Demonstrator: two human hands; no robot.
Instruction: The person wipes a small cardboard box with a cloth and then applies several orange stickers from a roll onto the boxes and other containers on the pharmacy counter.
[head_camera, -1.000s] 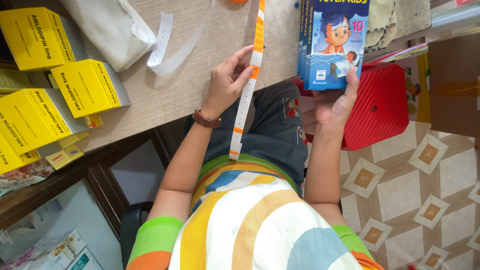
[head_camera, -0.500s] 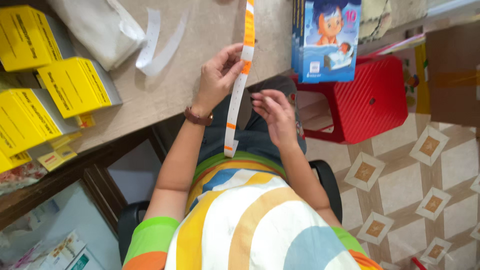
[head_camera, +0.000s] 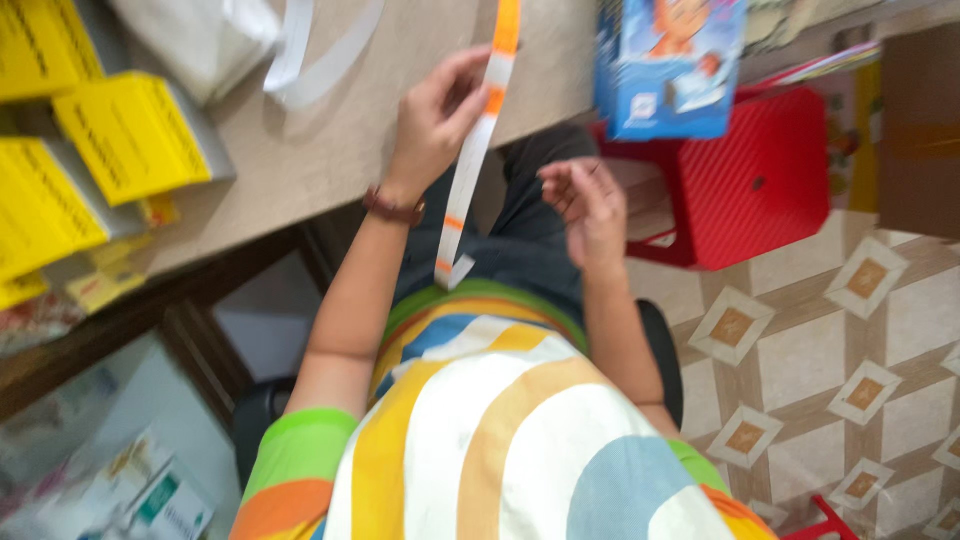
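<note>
left hand (head_camera: 432, 125) pinches long white paper strip with orange bands (head_camera: 470, 165) over tan bench (head_camera: 330, 150) | right hand (head_camera: 590, 205) near, half-curled, empty | advice: support dangling tail, keep strip untwisted

A long, narrow paper strip (head_camera: 478, 150) — white with orange bands — hangs down from the table edge. Its lower end curls slightly above the lap.

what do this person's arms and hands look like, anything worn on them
Both arms are bare below short sleeves. The left sleeve is banded green over orange; the right sleeve shows the same colours. The left hand has a dark reddish-brown wristband. The right hand wears nothing visible.
</note>
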